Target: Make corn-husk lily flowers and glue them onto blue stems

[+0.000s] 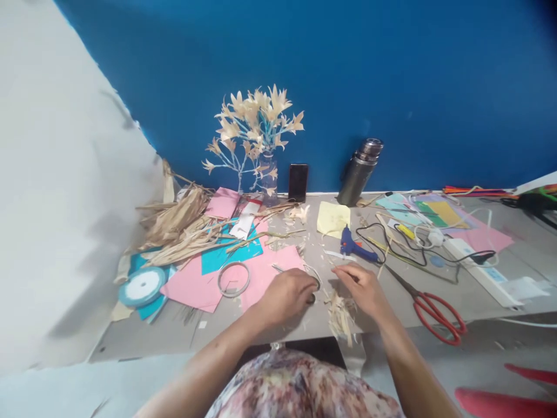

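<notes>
My left hand (pixel 285 297) is closed over a small pair of scissors (pixel 310 299), whose dark finger loops show at my fingertips; most of it is hidden beneath the hand. A hand's width away, my right hand (pixel 360 285) has its thumb and fingers pinched together just above the table. Whatever lies in that pinch is too small to name. Below it, a bunch of dry husk scraps (pixel 342 316) hangs at the table's front edge. A blue glue gun (pixel 355 247) rests beyond my right hand, and red-handled scissors (pixel 435 313) lie to its right.
Pink sheets (pixel 191 281), a tape roll (pixel 234 279), a ribbon spool (pixel 141 285) and dry husks (pixel 174 223) cover the left side. Husk flowers (pixel 256 113), a phone (pixel 298 182) and a thermos (pixel 359 174) stand at the back. A power strip (pixel 481 273) with cables lies right.
</notes>
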